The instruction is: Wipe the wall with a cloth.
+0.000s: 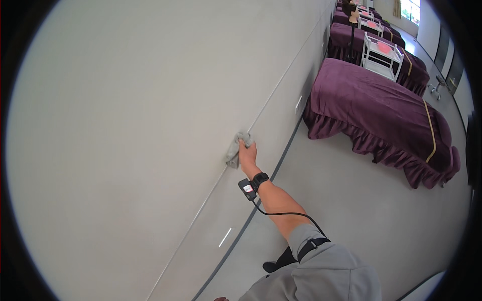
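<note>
My right hand [248, 155] holds a crumpled grey cloth [234, 153] pressed against the pale wall [124, 131]. The cloth lies across a thin light groove line [271, 96] that runs along the wall. My thumb lies over the cloth; the other fingers are partly hidden by it. On my right wrist are a black band [259, 180] and a small black device [247, 189] with a cable running up the forearm to the grey sleeve. Only a small part of my left hand [221, 299] shows at the bottom edge, and what it does is hidden.
A dark baseboard [246, 224] edges the grey floor [350, 203]. Wall plates [225, 237] sit below the groove. At upper right stand several beds with purple ruffled covers [376, 101], a white trolley [382, 69] with a pink bowl [384, 47], a mannequin head [353, 15] and a wheeled stool [436, 88].
</note>
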The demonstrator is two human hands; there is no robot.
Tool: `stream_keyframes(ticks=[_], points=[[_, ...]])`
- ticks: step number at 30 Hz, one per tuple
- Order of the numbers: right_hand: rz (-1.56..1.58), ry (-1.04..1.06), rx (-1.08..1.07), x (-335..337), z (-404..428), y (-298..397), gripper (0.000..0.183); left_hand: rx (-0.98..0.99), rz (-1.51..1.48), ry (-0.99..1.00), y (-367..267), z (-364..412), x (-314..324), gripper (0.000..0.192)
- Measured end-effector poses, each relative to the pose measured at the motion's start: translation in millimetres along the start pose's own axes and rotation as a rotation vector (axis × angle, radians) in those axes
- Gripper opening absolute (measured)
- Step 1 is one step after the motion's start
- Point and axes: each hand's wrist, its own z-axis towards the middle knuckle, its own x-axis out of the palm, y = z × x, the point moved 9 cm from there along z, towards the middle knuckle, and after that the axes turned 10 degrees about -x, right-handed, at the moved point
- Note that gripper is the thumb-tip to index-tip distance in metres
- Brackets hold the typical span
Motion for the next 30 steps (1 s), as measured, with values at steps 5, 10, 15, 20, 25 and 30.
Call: stream_keyframes(ticks=[5,10,15,20,25,30], points=[[-0.115,-0.079,0.288,-22,59,-28,0.043,-0.011,-0.018,0.001,-61,26,-16,0.032],[0.074,-0.151,0.068,-23,198,53,0.038,-0.127,-0.083,0.033,-104,46,-18,0.035],[-0.173,-0.047,-0.652,42,155,222,0.057,0.039,-0.029,-0.038,-130,58,-33,0.036],[-0.169,0.469,-1.089,77,-4,268,0.072,0.008,0.093,-0.1,-203,99,-91,0.036],[-0.135,0.662,-1.007,63,-72,218,0.07,0.093,0.005,-0.241,-247,111,-138,0.036],[-0.265,0.501,-0.654,34,-51,145,0.07,0.141,-0.128,-0.202,-251,110,-129,0.036]])
